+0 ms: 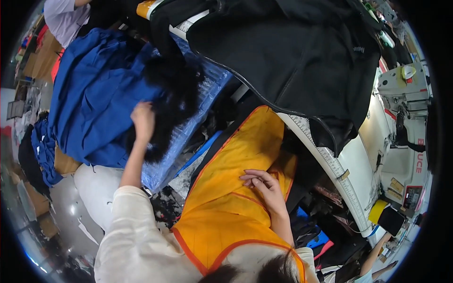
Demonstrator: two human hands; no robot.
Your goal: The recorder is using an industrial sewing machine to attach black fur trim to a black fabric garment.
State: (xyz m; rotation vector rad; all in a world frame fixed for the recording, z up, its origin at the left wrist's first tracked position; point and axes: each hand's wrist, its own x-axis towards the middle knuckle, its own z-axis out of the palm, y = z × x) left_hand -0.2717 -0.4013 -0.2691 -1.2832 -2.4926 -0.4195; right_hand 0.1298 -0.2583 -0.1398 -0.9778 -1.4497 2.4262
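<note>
My left hand point(143, 118) is closed on a blurred piece of black fabric point(174, 89) at the right side of a large crumpled blue cloth pile point(89, 99). Under and beside these lies blue plastic wrapping point(212, 85). My right hand point(263, 187) rests on the orange-yellow apron point(222, 179) over my lap, fingers loosely bent and apart, holding nothing. Above it, a black zippered garment point(288, 61) lies across a white table edge with a measuring strip point(330, 165).
A sewing machine point(401, 137) stands at the right. A person point(66, 19) is at the upper left, and another person's arm point(375, 257) reaches in at the lower right beside a yellow-and-black object point(387, 218). A white padded bundle point(92, 188) and cardboard boxes point(45, 54) are at the left.
</note>
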